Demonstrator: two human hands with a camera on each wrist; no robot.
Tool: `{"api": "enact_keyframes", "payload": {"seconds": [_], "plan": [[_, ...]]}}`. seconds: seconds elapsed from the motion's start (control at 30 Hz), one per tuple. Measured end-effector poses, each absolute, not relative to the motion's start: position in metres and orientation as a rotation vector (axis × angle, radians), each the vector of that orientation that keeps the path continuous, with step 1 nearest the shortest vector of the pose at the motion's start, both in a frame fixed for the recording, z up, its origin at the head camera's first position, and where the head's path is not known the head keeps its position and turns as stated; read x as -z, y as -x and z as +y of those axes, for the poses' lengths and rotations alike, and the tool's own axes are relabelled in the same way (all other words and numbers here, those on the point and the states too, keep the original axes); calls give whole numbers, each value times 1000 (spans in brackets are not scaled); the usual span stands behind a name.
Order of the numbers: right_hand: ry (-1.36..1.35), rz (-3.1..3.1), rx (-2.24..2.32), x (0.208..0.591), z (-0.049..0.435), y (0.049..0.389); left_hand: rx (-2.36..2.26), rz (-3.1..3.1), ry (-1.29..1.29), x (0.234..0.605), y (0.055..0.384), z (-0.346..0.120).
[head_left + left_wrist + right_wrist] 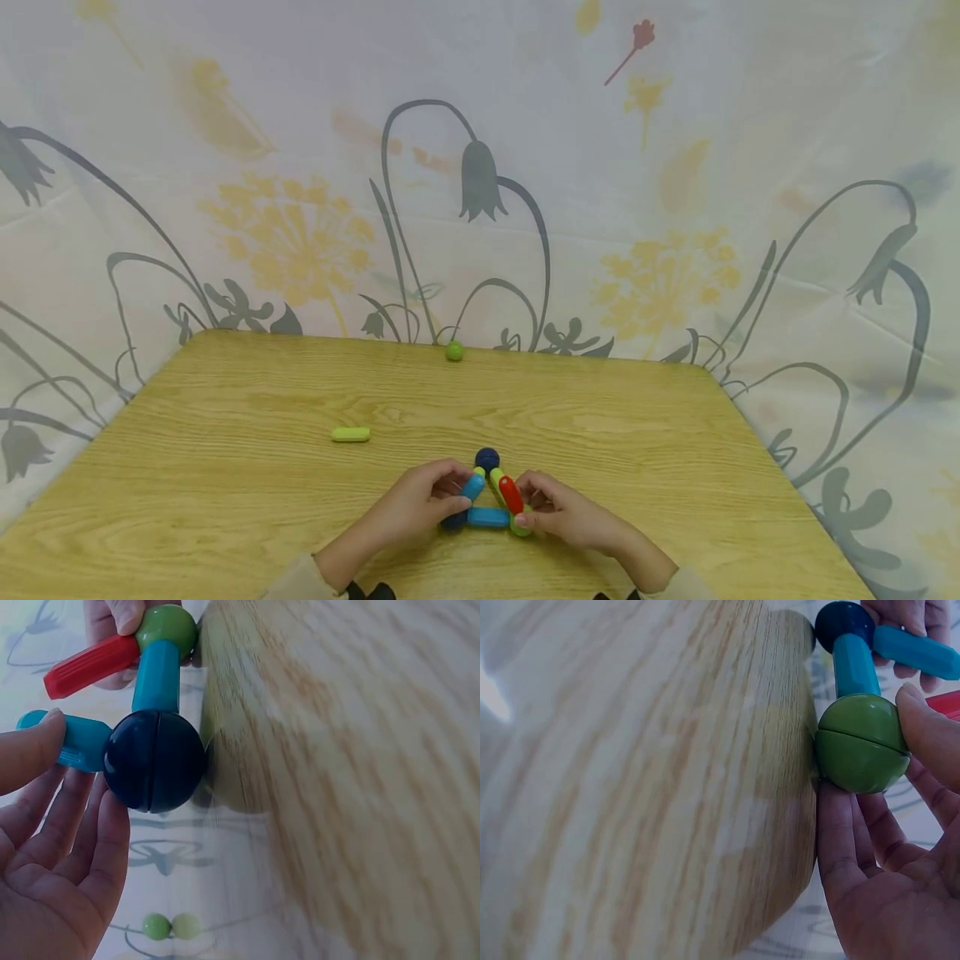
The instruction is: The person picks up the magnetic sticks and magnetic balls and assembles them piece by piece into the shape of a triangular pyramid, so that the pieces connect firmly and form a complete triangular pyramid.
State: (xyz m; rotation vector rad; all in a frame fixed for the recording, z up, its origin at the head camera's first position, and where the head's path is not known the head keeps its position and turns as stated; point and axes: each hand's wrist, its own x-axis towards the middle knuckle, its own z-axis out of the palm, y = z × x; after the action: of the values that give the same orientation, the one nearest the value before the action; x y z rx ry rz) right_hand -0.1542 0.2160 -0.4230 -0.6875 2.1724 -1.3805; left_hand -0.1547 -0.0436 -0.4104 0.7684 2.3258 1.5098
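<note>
A triangle of toy building rods and balls lies on the table. Its corners are a far navy ball (487,459), a near-left navy ball (154,761) and a near-right green ball (861,754). A blue rod (488,517) joins the near balls; yellow-green rods (497,479) run to the far one, partly hidden. My left hand (422,500) pinches another blue rod (84,742), raised from the near-left ball, between thumb and fingers. With thumb and fingers, my right hand (561,510) grips the green ball, from which a red rod (511,494) sticks up.
A loose yellow-green rod (350,434) lies to the left, beyond my left hand. Near the far table edge sits a green ball (454,351). A flower-patterned curtain (480,250) hangs behind the wooden table (600,417).
</note>
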Motion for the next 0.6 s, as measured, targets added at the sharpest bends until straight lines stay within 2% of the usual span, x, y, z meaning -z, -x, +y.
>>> {"api": "enact_keyframes", "payload": {"seconds": [0.37,0.6], "plan": [[688,2158,1372,423,216,155,-1510,2462,-672,415,162,-81],[693,2143,1363,423,217,157,-1544,2593,-477,413,174,-106]]}}
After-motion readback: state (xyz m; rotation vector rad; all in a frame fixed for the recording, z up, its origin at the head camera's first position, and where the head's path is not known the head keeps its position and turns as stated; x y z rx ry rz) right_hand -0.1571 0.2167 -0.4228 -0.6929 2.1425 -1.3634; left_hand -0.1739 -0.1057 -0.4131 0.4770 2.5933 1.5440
